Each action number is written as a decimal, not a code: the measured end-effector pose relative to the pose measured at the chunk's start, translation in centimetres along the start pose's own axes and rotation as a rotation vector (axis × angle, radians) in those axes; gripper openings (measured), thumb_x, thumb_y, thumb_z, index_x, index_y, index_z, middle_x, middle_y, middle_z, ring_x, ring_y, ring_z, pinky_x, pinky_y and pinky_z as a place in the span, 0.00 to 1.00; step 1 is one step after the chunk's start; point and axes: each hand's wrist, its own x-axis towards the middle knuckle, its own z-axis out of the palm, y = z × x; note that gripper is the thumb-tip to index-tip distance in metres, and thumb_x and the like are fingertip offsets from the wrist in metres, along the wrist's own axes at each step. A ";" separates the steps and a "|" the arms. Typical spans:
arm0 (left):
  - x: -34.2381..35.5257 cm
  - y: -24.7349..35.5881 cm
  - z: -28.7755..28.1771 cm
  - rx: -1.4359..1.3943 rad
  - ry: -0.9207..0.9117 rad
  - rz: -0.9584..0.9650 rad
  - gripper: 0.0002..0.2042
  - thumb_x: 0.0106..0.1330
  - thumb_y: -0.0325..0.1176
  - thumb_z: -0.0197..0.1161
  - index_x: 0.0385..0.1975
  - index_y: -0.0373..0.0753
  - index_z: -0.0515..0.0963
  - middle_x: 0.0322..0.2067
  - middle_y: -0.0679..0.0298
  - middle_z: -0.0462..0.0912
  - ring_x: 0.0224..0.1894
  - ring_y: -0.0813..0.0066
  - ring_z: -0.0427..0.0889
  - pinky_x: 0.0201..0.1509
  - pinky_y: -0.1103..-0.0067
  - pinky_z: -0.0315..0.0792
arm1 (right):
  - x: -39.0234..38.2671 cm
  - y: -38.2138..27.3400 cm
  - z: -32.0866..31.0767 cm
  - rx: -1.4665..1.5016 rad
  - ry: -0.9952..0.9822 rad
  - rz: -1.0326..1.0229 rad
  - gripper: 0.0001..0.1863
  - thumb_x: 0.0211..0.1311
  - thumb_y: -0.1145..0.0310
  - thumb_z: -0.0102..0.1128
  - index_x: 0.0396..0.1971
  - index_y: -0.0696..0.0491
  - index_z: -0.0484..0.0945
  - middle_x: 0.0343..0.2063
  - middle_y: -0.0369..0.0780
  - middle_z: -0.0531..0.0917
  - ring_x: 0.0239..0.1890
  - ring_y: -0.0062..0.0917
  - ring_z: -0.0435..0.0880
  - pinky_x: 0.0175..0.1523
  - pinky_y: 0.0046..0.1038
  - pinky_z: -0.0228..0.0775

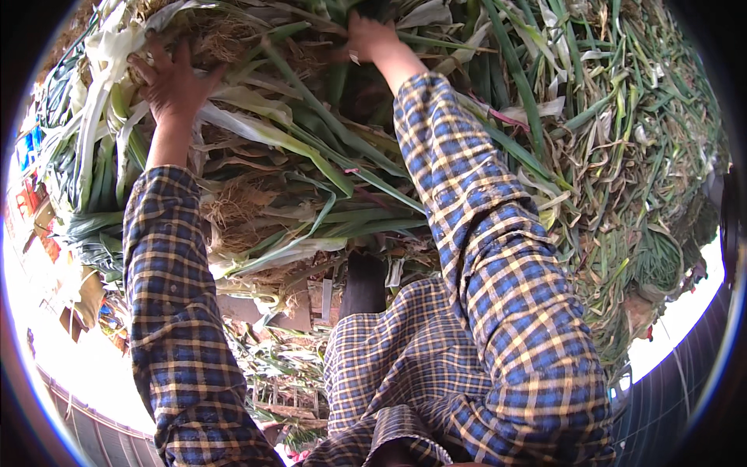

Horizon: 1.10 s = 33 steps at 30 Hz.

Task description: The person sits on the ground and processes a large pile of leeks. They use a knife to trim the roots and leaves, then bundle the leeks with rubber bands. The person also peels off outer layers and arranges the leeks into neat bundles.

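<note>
A big heap of leeks [311, 156], with long green leaves, pale stalks and stringy brown roots, lies in front of me. My left hand [175, 82] rests on the heap at the far left, fingers spread, beside a root clump [226, 39] and a pale stalk [101, 70]. Farther right, my right hand [372, 40] reaches in among the green leaves at the far side. Its fingertips are partly hidden there, so whether it grips a leek is unclear. Both arms, in blue checked sleeves, stretch forward over the heap.
Dry, tangled leaves and green tops [622, 140] are piled high on the right. A bundled green bunch [657, 261] lies at that pile's lower edge. Another root clump [241, 206] sits between my arms. Loose leaf scraps [288, 358] cover the ground near my checked apron [397, 350].
</note>
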 end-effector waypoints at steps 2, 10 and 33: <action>0.2 0.0 0.2 -0.039 0.006 0.002 0.45 0.50 0.70 0.62 0.69 0.60 0.59 0.74 0.57 0.35 0.71 0.29 0.35 0.56 0.38 0.65 | -3.0 1.5 2.9 -0.022 -0.136 -0.080 0.40 0.39 0.40 0.71 0.50 0.52 0.76 0.46 0.46 0.83 0.50 0.39 0.82 0.54 0.42 0.71; 0.6 -0.5 -0.8 -0.029 -0.141 0.005 0.50 0.49 0.70 0.64 0.71 0.53 0.55 0.74 0.55 0.33 0.71 0.28 0.28 0.66 0.45 0.59 | -28.3 18.7 10.4 -0.100 -0.077 -0.027 0.11 0.53 0.61 0.62 0.29 0.53 0.80 0.24 0.44 0.82 0.28 0.37 0.82 0.33 0.42 0.72; 1.2 -2.5 4.4 0.073 -0.094 0.058 0.51 0.50 0.77 0.54 0.72 0.57 0.50 0.73 0.49 0.41 0.73 0.36 0.40 0.70 0.48 0.52 | -24.6 -6.4 12.6 0.582 -0.492 0.004 0.26 0.54 0.47 0.61 0.42 0.54 0.79 0.33 0.47 0.85 0.38 0.35 0.85 0.42 0.35 0.75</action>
